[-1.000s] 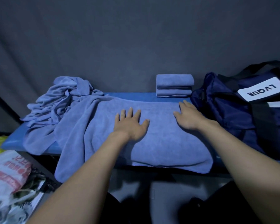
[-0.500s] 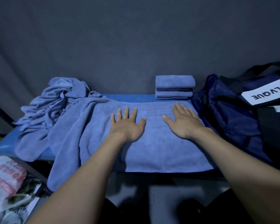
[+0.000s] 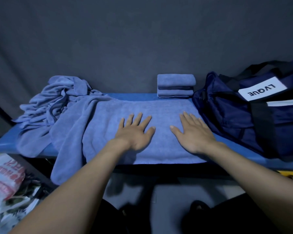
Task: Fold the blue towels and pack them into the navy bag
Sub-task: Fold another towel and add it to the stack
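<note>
A blue towel point(image 3: 159, 125) is spread flat across the blue-topped desk point(image 3: 135, 97), its left end hanging off the front edge. The left hand point(image 3: 135, 132) and right hand point(image 3: 193, 132) are pressed palm-down on it, fingers straight and splayed, gripping nothing; judged to be smoothing before a fold. A crumpled towel heap point(image 3: 57, 98) lies at left. 2 folded towels point(image 3: 175, 86) are stacked at the back, just beside the navy bag point(image 3: 235, 115), apparently staged for packing.
</note>
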